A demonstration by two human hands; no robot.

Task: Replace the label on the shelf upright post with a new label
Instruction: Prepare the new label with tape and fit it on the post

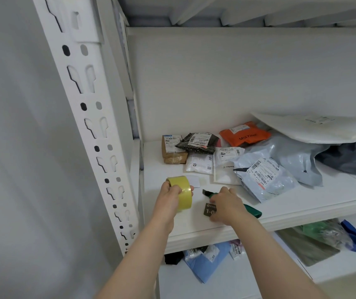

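Observation:
My left hand (169, 196) grips a yellow roll of tape (183, 194) just above the white shelf board (194, 225). My right hand (226, 207) lies over a green-handled utility knife (252, 210) whose dark blade sticks out to the left, and its fingers reach a dark brown label (209, 209) printed "1-0". Whether the hand grips either one is hidden. A small white label piece (194, 181) lies on the shelf behind the tape. The white slotted upright post (90, 117) rises on the left, with no label visible on its face.
Several parcels lie on the shelf: a brown box (172, 153), a black bag (198, 143), an orange bag (245, 134), white pouches (200, 162) and a grey mailer (265, 178). More bags sit on the lower shelf (315, 242).

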